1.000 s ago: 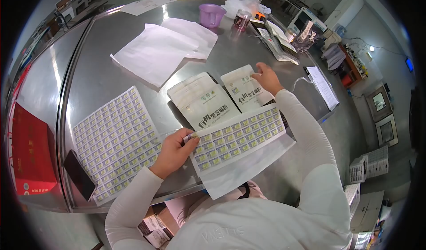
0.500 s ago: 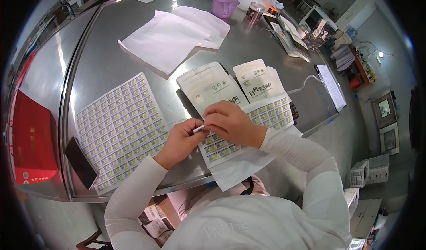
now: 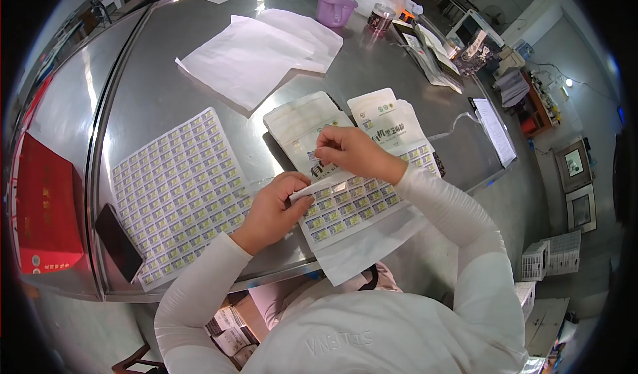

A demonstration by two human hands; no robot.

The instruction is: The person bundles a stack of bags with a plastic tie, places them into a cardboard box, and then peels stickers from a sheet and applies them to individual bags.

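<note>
My left hand (image 3: 276, 204) pinches the upper left corner of a sheet of small yellow-green stickers (image 3: 339, 214), whose top edge curls up. Over a white pouch with printed Chinese lettering (image 3: 299, 123), my right hand (image 3: 352, 149) is closed, thumb against fingers. A small sticker (image 3: 311, 155) shows at its fingertips, just above the pouch. Beside that pouch lies a second stack of similar pouches (image 3: 392, 125), partly under the sticker sheet. The lower part of the left pouch is hidden by my right hand and the sheet.
A larger sticker sheet (image 3: 183, 194) lies to the left, with a black phone (image 3: 119, 241) on its edge and a red box (image 3: 46, 208) beyond. White paper sheets (image 3: 259, 55), a purple basket (image 3: 335, 8), a jar (image 3: 381, 18) and a clipboard (image 3: 493, 131) rest farther back.
My right hand has moved up and away from my left hand, from the sheet's edge to over the left pouch. My left hand stays at the sheet's corner.
</note>
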